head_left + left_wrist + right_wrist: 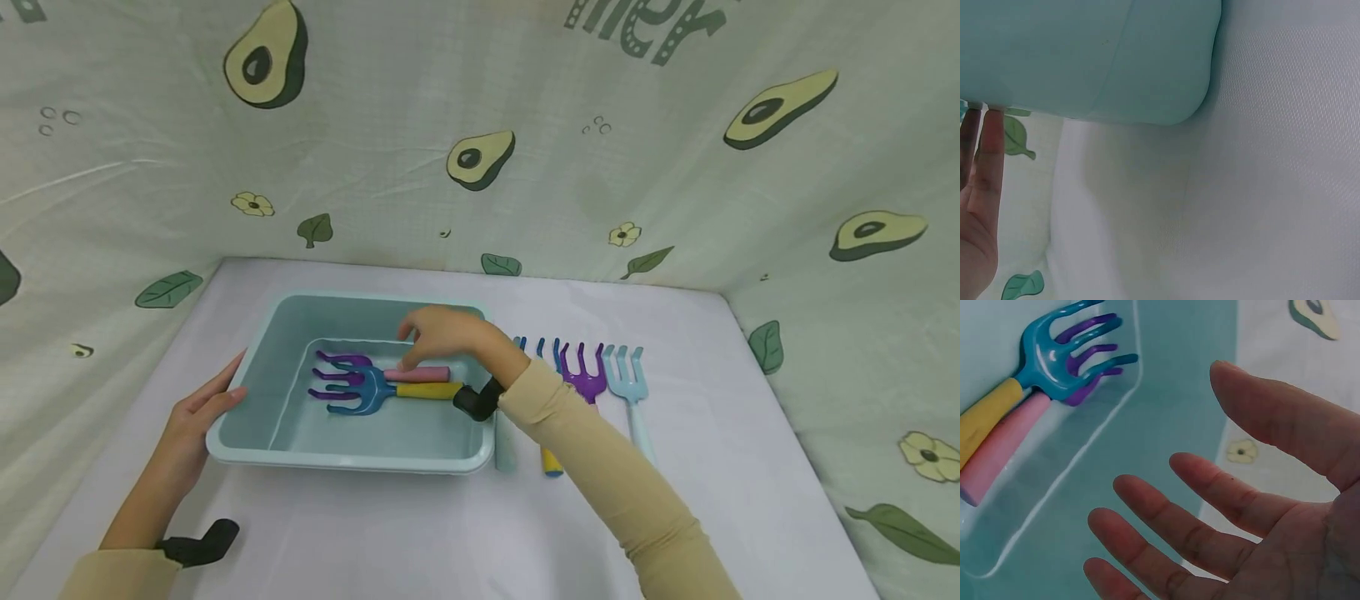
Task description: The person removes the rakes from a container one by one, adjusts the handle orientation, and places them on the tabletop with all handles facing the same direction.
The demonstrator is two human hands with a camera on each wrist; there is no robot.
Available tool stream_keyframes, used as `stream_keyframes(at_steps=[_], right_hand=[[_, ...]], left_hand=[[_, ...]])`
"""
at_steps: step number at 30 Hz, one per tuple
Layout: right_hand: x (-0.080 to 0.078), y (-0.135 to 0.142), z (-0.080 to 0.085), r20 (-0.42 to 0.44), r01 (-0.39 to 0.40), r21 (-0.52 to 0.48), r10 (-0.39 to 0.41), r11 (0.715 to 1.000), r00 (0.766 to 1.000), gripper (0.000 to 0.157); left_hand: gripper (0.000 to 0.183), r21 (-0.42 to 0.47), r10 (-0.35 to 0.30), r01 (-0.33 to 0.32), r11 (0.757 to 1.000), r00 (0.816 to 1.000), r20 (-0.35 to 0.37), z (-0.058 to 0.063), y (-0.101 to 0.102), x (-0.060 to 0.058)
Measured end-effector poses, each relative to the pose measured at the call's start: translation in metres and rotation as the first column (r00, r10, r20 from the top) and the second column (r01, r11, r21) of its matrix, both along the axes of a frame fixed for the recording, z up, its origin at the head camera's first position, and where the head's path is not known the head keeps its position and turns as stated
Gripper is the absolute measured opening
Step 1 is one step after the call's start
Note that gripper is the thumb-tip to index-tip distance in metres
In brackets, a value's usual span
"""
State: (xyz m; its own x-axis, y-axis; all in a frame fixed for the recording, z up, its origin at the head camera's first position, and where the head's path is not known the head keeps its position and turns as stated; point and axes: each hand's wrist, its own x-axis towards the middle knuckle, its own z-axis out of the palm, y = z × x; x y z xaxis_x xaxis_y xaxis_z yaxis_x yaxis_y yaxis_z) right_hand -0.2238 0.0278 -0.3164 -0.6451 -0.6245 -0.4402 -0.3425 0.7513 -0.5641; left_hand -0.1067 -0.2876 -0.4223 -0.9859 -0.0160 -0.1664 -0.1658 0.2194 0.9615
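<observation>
A pale blue-green plastic basin [345, 459] stands on the table. My left hand [197, 414] holds its left rim, thumb over the edge and fingers against the outside; in the left wrist view those fingers [988, 165] look straight. Inside lie two small hand rakes: a blue one [372, 392] with a yellow handle, partly on top of a purple one [360, 361] with a pink handle. Over the basin's right half hovers my right hand [442, 331], near the pink handle. The right wrist view shows its fingers [1160, 519] spread and loosely bent, holding nothing.
Right of the basin lie more hand rakes: a light blue one [628, 385], a purple one [587, 383], and a yellow-handled one [551, 461] partly behind my right forearm. A pale green handle [505, 446] lies beside the basin. Avocado-print cloth [375, 167] hangs behind the table.
</observation>
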Motion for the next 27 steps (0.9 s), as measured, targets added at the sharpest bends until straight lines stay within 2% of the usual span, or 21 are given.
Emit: stream_keyframes(at_steps=[10,15,21,27], right_hand=[[-0.005,-0.026,-0.02,0.031,-0.003,0.139,-0.001,0.99,1.0,0.045],[-0.009,-0.035,-0.034,0.058,-0.028,0.212,0.016,0.977,0.998,0.044],[-0.009,-0.042,-0.054,0.021,-0.032,0.329,0.026,0.944,0.999,0.034],[-0.007,-0.045,-0.061,-0.015,-0.054,0.402,0.066,0.914,0.998,0.029]], left_hand=[[0.052,-0.052,0.005,-0.004,0.999,1.0,0.008,0.0,0.0,-0.002],[0.052,-0.027,0.011,-0.011,1.0,1.0,-0.005,0.0,-0.001,0.0],[0.052,0.029,0.015,-0.014,0.999,1.0,-0.01,-0.002,0.0,-0.001],[0.052,0.04,0.019,-0.019,0.999,1.0,-0.008,-0.003,0.001,-0.001]])
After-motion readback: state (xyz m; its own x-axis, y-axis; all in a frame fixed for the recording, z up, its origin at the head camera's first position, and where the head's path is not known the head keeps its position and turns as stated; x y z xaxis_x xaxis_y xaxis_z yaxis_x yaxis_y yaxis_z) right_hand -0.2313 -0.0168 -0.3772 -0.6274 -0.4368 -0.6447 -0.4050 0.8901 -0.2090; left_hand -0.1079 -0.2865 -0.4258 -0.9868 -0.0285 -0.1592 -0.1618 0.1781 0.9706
